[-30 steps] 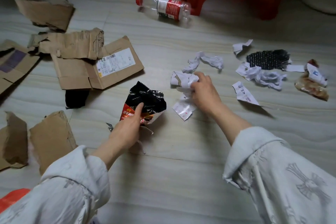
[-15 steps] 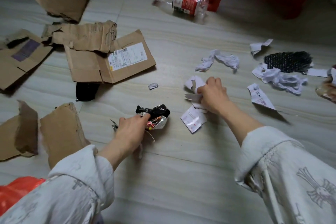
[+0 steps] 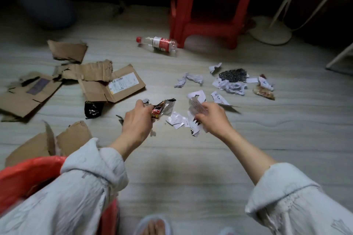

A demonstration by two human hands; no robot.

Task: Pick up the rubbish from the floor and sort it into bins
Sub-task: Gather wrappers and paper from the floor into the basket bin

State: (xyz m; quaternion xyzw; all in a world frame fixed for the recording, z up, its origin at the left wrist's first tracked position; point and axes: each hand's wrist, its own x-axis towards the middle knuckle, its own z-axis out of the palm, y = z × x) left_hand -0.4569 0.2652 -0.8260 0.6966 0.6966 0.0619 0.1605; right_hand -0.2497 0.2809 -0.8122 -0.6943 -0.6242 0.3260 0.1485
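My left hand (image 3: 138, 120) grips a crumpled black and silver snack wrapper (image 3: 163, 109), lifted off the floor. My right hand (image 3: 213, 119) holds several white paper scraps (image 3: 196, 108) just above the floor. More white paper scraps (image 3: 176, 120) lie on the floor between my hands. Further right lie crumpled white paper (image 3: 189, 79), more torn paper (image 3: 230, 86), a black bubble-wrap piece (image 3: 233, 75) and a brownish wrapper (image 3: 264, 91). A red bag-lined bin (image 3: 28, 175) sits at my lower left, partly hidden by my sleeve.
Torn cardboard pieces (image 3: 112, 84) cover the floor at left, with a small black wrapper (image 3: 93, 109) beside them. A plastic bottle (image 3: 159, 43) with a red label lies near a red stool (image 3: 206, 7). A white fan base (image 3: 270, 31) stands at the back right. My slippered foot (image 3: 153, 225) shows at the bottom.
Both hands have lifted off the floor: the left with the crumpled wrapper, the right with gathered paper scraps. The view has pulled back and up, bringing in the red bin.
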